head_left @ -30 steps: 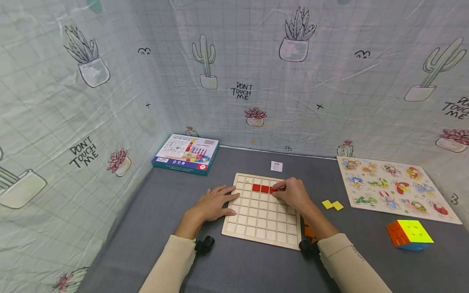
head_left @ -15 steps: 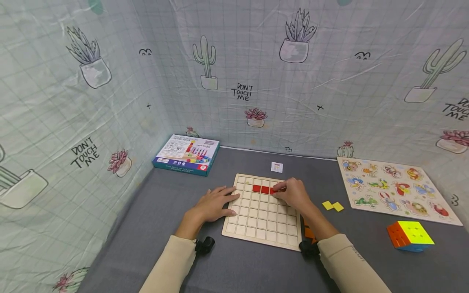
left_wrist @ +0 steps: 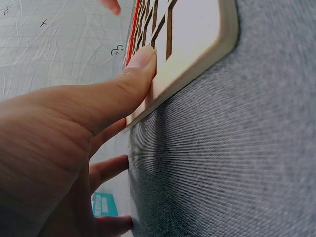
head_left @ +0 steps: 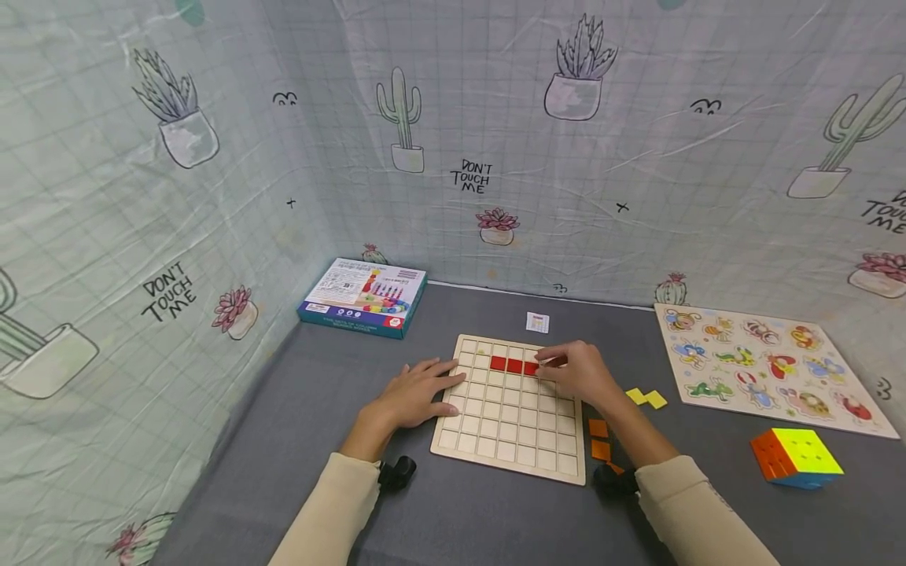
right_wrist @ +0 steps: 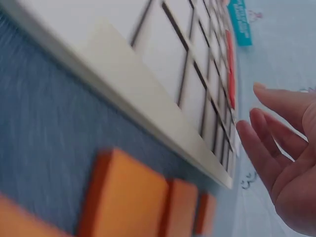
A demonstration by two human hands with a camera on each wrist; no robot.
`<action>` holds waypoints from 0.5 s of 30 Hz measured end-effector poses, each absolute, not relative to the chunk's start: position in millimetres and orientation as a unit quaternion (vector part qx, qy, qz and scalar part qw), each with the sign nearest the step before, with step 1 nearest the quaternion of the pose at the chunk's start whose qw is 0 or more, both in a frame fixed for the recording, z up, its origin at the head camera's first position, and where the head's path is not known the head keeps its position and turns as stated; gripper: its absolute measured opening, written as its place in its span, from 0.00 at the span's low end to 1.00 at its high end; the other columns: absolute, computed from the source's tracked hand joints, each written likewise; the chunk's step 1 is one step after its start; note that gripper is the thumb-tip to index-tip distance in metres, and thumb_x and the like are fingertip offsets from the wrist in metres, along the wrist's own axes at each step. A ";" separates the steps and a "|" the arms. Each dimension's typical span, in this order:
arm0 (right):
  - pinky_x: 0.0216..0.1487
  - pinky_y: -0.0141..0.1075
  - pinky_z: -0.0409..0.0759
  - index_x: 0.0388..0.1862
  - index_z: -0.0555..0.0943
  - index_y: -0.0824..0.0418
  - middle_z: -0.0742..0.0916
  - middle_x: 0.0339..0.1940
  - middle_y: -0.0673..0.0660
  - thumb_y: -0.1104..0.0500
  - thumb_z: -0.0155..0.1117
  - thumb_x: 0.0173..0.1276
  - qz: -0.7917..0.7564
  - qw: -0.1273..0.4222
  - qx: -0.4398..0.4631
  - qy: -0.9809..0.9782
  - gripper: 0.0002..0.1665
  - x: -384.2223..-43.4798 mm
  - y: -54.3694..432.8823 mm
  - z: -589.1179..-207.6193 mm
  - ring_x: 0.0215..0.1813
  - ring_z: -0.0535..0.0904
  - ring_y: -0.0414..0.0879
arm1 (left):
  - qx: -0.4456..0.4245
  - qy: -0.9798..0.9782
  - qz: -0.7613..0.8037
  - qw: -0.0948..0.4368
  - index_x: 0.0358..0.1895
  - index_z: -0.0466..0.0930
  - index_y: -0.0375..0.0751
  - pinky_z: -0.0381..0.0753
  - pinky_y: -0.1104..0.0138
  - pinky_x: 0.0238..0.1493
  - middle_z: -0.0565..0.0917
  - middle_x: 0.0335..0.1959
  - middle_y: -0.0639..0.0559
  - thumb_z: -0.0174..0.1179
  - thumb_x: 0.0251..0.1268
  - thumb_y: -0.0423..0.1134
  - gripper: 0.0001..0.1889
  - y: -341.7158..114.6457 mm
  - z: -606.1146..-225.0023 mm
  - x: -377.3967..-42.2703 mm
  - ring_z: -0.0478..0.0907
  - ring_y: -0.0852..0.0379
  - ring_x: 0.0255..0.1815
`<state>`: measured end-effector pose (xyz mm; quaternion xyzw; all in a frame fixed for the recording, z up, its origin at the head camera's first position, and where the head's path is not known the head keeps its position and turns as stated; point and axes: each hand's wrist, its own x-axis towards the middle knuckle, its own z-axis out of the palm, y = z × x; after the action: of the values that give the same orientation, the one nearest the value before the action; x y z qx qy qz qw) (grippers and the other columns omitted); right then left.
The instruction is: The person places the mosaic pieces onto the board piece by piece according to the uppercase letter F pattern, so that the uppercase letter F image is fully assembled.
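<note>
A wooden grid board (head_left: 507, 462) lies on the grey table, with red square tiles (head_left: 514, 365) in a row near its far side. My left hand (head_left: 408, 397) rests with spread fingers along the board's left edge; in the left wrist view its thumb (left_wrist: 141, 59) presses on the board's top. My right hand (head_left: 580, 373) is over the right end of the red row, thumb and fingertips close to the last red tile. The right wrist view shows that hand (right_wrist: 291, 153) with fingers apart and nothing between them.
Orange tiles (head_left: 600, 450) lie right of the board, beneath my right forearm; two yellow tiles (head_left: 656, 399) are farther right. A puzzle cube (head_left: 796, 457) and an insect picture board (head_left: 767, 358) are at the right. A box (head_left: 361, 297) and a small card (head_left: 537, 322) sit toward the back.
My right hand has let go of the last red tile and moved slightly right, uncovering more of that tile and the orange tiles. My left hand stays on the board's edge.
</note>
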<state>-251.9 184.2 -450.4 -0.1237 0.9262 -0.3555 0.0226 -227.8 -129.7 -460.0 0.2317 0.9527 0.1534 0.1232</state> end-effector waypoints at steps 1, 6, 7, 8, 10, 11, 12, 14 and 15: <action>0.45 0.45 0.87 0.54 0.89 0.60 0.90 0.54 0.63 0.59 0.72 0.68 -0.354 0.019 -0.127 0.927 0.16 -250.5 187.6 -447.8 0.50 0.88 0.57 | 0.231 0.953 0.153 0.124 0.76 0.68 0.58 0.51 0.31 0.79 0.63 0.82 0.55 0.63 0.68 0.57 0.34 -129.6 -460.2 -228.2 0.56 0.42 0.84; 0.39 0.40 0.84 0.55 0.88 0.60 0.91 0.50 0.64 0.58 0.72 0.68 -0.327 0.006 -0.127 0.936 0.17 -241.4 207.4 -440.2 0.46 0.86 0.55 | 0.227 0.953 0.151 0.129 0.76 0.68 0.58 0.51 0.31 0.79 0.62 0.82 0.56 0.63 0.69 0.58 0.34 -129.4 -460.4 -229.0 0.55 0.42 0.84; 0.39 0.38 0.82 0.55 0.88 0.60 0.91 0.49 0.64 0.58 0.72 0.68 -0.321 0.004 -0.125 0.939 0.17 -239.2 212.1 -440.3 0.45 0.86 0.54 | 0.227 0.953 0.150 0.130 0.76 0.68 0.58 0.51 0.31 0.79 0.62 0.82 0.55 0.63 0.69 0.58 0.34 -129.3 -460.2 -228.9 0.55 0.42 0.84; 0.39 0.38 0.81 0.55 0.88 0.60 0.91 0.49 0.63 0.58 0.72 0.68 -0.316 0.002 -0.122 0.941 0.18 -236.7 217.0 -440.7 0.45 0.85 0.53 | 0.227 0.953 0.151 0.130 0.76 0.68 0.58 0.51 0.31 0.79 0.62 0.82 0.55 0.63 0.69 0.58 0.34 -129.2 -459.8 -228.7 0.55 0.42 0.84; 0.40 0.38 0.80 0.55 0.88 0.61 0.90 0.48 0.63 0.58 0.72 0.68 -0.307 -0.005 -0.118 0.944 0.18 -231.3 226.5 -441.7 0.45 0.84 0.52 | 0.228 0.953 0.150 0.130 0.76 0.68 0.58 0.51 0.31 0.79 0.62 0.82 0.55 0.63 0.69 0.58 0.34 -129.0 -459.2 -228.4 0.55 0.42 0.84; 0.41 0.40 0.81 0.55 0.87 0.61 0.90 0.48 0.63 0.58 0.72 0.67 -0.303 -0.008 -0.115 0.946 0.18 -228.6 231.1 -442.5 0.46 0.83 0.52 | 0.228 0.953 0.150 0.130 0.76 0.68 0.58 0.51 0.31 0.79 0.62 0.82 0.55 0.63 0.69 0.58 0.34 -128.8 -459.2 -228.5 0.55 0.42 0.84; 0.43 0.42 0.82 0.55 0.87 0.61 0.90 0.49 0.63 0.58 0.72 0.67 -0.299 -0.011 -0.113 0.947 0.19 -225.7 235.3 -443.1 0.47 0.83 0.53 | 0.228 0.953 0.150 0.130 0.77 0.68 0.58 0.51 0.31 0.79 0.62 0.82 0.55 0.63 0.69 0.58 0.34 -128.8 -459.1 -228.4 0.55 0.42 0.84; 0.46 0.48 0.84 0.55 0.87 0.61 0.90 0.52 0.64 0.58 0.73 0.66 -0.293 -0.016 -0.112 0.949 0.19 -220.4 243.1 -444.9 0.48 0.84 0.55 | 0.229 0.953 0.151 0.129 0.76 0.68 0.58 0.51 0.31 0.79 0.62 0.82 0.55 0.63 0.69 0.57 0.34 -128.9 -459.6 -228.6 0.55 0.42 0.84; 0.47 0.50 0.84 0.55 0.87 0.61 0.90 0.52 0.64 0.58 0.73 0.66 -0.289 -0.016 -0.110 0.951 0.19 -218.2 246.2 -445.9 0.49 0.85 0.57 | 0.229 0.953 0.152 0.129 0.76 0.68 0.57 0.51 0.31 0.79 0.62 0.82 0.54 0.63 0.69 0.57 0.34 -128.9 -460.0 -228.8 0.55 0.42 0.84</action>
<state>-218.2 246.2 -445.9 -0.1100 0.9508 -0.2893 -0.0158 -228.8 -128.9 -460.0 0.2291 0.9528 0.1519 0.1287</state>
